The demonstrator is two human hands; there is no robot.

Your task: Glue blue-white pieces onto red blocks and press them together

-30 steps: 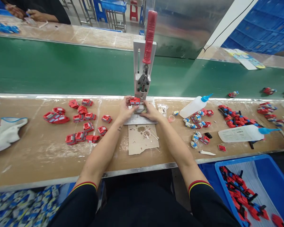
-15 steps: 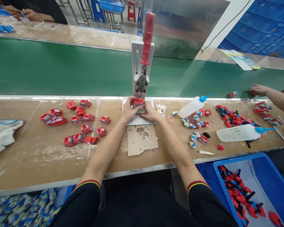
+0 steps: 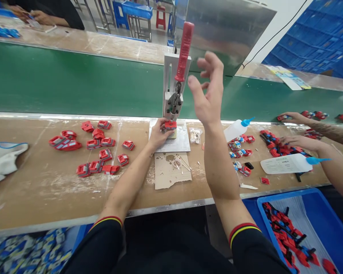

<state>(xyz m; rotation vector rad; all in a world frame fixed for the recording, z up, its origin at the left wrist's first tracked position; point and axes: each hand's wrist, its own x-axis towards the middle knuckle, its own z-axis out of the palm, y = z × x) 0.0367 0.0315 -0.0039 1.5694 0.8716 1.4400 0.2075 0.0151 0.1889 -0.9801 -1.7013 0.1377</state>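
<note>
My left hand (image 3: 159, 133) is closed on a small red plastic part (image 3: 170, 125) that sits on the base of a toggle clamp press (image 3: 176, 99), right under its plunger. The press's red handle (image 3: 185, 51) stands upright. Raised to the right of that handle, my right hand (image 3: 210, 89) is open, its fingers spread and curved, apart from the handle and holding nothing. In front of the press base lies a piece of cardboard (image 3: 165, 179) with a small round dish (image 3: 177, 163) and cotton swabs (image 3: 186, 164) on it.
Red and grey parts (image 3: 105, 154) lie in groups on the left, beside a white cloth (image 3: 5, 161). To the right are glue bottles (image 3: 282, 164), red-blue parts and a blue tray (image 3: 322, 194). A co-worker's hands (image 3: 298, 142) reach in there. Behind runs a green belt (image 3: 74, 80).
My right hand has let go of the red part and risen beside the clamp handle. My left hand stays at the part. The co-worker's hands have moved among the parts at right.
</note>
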